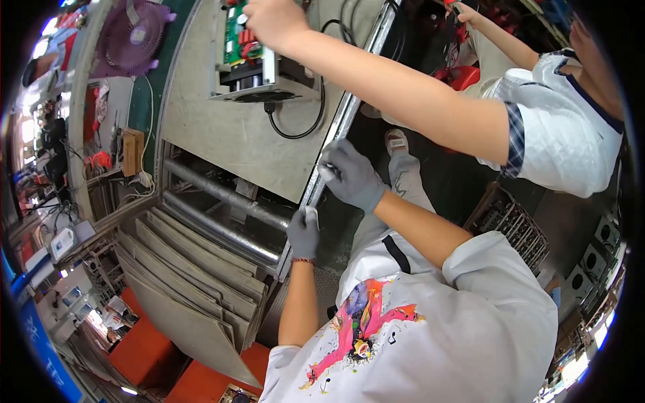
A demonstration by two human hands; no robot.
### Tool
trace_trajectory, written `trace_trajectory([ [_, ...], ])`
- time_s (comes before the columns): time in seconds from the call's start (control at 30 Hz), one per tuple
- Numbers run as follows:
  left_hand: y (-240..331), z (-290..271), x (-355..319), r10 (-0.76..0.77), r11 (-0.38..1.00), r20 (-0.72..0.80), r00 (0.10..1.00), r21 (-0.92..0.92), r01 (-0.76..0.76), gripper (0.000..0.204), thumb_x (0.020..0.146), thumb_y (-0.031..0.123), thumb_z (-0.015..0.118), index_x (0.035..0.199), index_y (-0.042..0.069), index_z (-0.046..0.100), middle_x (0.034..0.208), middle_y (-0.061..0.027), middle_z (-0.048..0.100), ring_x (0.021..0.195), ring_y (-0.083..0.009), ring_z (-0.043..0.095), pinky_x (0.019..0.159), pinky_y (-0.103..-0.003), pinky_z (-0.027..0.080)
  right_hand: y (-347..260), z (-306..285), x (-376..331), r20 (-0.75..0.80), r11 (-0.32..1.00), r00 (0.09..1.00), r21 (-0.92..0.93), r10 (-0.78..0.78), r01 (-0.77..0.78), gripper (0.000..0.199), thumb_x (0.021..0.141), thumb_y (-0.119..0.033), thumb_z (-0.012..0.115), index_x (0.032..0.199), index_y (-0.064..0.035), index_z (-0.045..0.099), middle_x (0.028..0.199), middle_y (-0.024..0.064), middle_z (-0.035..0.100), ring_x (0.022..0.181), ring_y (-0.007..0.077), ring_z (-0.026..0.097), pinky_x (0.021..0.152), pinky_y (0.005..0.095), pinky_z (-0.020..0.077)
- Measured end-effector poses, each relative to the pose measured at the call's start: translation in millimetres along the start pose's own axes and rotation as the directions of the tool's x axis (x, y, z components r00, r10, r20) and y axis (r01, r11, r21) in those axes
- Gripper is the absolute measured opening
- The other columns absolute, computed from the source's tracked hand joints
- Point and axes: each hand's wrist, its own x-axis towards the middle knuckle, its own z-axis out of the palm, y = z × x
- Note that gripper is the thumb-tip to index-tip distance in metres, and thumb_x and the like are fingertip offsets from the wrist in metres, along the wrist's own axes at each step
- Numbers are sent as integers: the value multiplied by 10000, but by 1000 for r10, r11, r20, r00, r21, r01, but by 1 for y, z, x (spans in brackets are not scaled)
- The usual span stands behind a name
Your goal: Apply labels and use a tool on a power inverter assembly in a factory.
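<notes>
My left hand point(304, 235), in a grey glove, is closed beside the metal rail along the edge of the work table point(242, 154). Whatever its fingers hold, if anything, is hidden. Farther up the same edge is my right hand point(351, 176), also gloved in grey, with its fingers curled in. Its grip is too small and blurred to make out. On the far part of the table stands an opened metal-cased device point(265, 91) with a green circuit board point(233, 37), a fan at its near end and a black cable point(295, 136) looping from it.
A co-worker's bare arm point(403, 80) reaches across from the right, its hand point(277, 20) over the device. Several grey panels point(181, 282) stand stacked below the table, beside metal rollers point(222, 188). At the left is a purple fan point(133, 35); orange bins point(151, 349) stand lower left.
</notes>
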Motion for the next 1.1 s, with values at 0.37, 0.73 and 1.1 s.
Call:
trace_trajectory([
  [0.37, 75, 4, 40, -10, 919, 118, 993, -390, 55, 300, 884, 233, 553, 907, -52, 646, 686, -79, 599, 613, -115, 519, 552, -268, 413, -21, 22, 84, -482, 982, 856, -120, -187, 148, 116, 744, -107, 667, 846, -66, 628, 1193, 216, 501, 651, 202, 488, 653, 307, 451],
  [0.73, 200, -40, 107, 353, 931, 57, 934, -119, -345, 410, 863, 146, 522, 1253, 26, 492, 647, -90, 565, 567, -167, 554, 558, -300, 448, -12, 34, 117, -564, 990, 814, -48, -137, 133, 121, 771, -128, 663, 859, -59, 616, 1107, 196, 562, 858, 310, 646, 713, 348, 542],
  [1.1, 224, -41, 131, 673, 739, 74, 736, -33, -673, 602, 744, 46, 462, 1343, 14, 412, 624, -154, 525, 524, -286, 545, 532, -364, 449, -8, 40, 124, -641, 985, 749, -85, -170, 152, 111, 749, -61, 649, 839, -27, 593, 1014, 169, 629, 828, 235, 643, 693, 291, 513],
])
